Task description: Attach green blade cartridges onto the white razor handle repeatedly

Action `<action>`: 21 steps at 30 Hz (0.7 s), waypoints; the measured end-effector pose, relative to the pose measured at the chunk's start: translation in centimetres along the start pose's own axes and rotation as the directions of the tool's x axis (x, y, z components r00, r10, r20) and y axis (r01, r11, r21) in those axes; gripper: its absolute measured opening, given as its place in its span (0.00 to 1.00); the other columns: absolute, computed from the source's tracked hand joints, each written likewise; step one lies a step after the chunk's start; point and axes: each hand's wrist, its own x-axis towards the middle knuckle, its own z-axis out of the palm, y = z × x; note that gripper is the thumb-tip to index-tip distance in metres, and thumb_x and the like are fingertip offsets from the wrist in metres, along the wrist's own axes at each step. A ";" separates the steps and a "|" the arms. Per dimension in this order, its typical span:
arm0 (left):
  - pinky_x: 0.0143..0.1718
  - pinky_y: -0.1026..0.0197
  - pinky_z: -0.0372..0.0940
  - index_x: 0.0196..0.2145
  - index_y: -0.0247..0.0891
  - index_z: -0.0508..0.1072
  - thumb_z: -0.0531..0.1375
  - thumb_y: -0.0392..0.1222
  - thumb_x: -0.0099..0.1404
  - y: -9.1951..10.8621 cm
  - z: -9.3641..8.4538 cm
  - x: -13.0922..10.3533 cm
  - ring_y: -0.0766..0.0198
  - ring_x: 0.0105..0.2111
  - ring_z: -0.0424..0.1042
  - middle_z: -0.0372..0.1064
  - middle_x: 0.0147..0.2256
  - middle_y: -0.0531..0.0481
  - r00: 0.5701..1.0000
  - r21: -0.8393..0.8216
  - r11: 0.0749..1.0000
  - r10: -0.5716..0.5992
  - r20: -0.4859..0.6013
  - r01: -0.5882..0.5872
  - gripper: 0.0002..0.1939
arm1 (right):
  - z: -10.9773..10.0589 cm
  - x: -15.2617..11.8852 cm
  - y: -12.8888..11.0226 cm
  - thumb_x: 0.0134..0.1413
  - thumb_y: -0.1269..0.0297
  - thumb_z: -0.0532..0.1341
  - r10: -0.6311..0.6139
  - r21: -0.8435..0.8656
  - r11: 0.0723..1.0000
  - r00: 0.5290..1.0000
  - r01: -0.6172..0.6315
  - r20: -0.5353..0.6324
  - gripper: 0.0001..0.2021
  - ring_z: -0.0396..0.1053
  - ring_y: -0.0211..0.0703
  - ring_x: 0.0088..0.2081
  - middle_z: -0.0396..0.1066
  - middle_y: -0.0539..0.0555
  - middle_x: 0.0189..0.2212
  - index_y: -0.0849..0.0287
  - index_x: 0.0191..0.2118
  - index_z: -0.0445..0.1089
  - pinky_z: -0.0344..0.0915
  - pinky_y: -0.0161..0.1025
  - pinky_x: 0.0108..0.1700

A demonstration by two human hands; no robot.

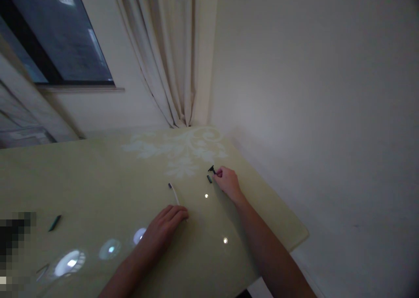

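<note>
My right hand pinches the handle of a small black razor, its T-shaped head pointing up and left over the table. Just below that head lies a short dark green piece, possibly a blade cover. Lower and to the left, my left hand is closed over the thin white handle of a toothbrush. The toothbrush's dark head shows beyond the fingers; much of the handle is hidden under the hand.
The glossy pale-green table has a white floral pattern and bright light reflections. A dark green strip lies at left, near a blurred dark patch. Wall borders the table's right side; curtains hang behind. A white-and-black object shows at the bottom edge.
</note>
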 end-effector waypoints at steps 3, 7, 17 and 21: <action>0.54 0.54 0.74 0.50 0.45 0.77 0.51 0.24 0.69 -0.3 -0.3 0.1 0.55 0.52 0.77 0.80 0.52 0.47 1.000 0.009 1.000 -0.015 -0.003 0.015 0.23 | 0.2 -0.1 -0.1 0.50 0.68 0.70 -0.011 0.007 1.000 1.000 0.011 -0.011 0.03 0.71 0.45 0.31 0.77 0.55 0.29 0.57 0.30 0.76 0.58 0.39 0.33; 0.53 0.53 0.74 0.51 0.44 0.77 0.51 0.23 0.69 -0.7 -0.6 0.2 0.54 0.52 0.78 0.80 0.52 0.46 1.000 0.071 0.997 0.001 -0.003 -0.001 0.23 | -0.2 -0.1 -0.2 0.49 0.67 0.71 -0.018 0.051 0.999 0.999 0.020 -0.031 0.05 0.69 0.45 0.31 0.76 0.55 0.28 0.57 0.29 0.74 0.58 0.39 0.34; 0.56 0.48 0.74 0.58 0.41 0.75 0.53 0.28 0.76 -0.1 -0.6 0.3 0.51 0.54 0.77 0.79 0.55 0.39 0.971 0.288 0.933 0.235 -0.039 -0.214 0.20 | 0.1 -2.1 -4.8 0.75 0.45 0.49 -0.308 0.427 0.878 0.939 0.216 0.156 0.30 0.68 0.41 0.30 0.71 0.52 0.25 0.60 0.32 0.77 0.62 0.36 0.34; 0.55 0.46 0.74 0.59 0.39 0.74 0.53 0.30 0.78 1.7 -0.4 0.8 0.48 0.53 0.76 0.78 0.55 0.36 0.928 0.346 0.872 0.374 -0.012 -0.347 0.18 | 1.2 -4.8 -7.2 0.70 0.39 0.56 -0.492 0.554 0.787 0.816 0.270 0.302 0.30 0.68 0.40 0.30 0.73 0.51 0.26 0.60 0.32 0.78 0.61 0.35 0.34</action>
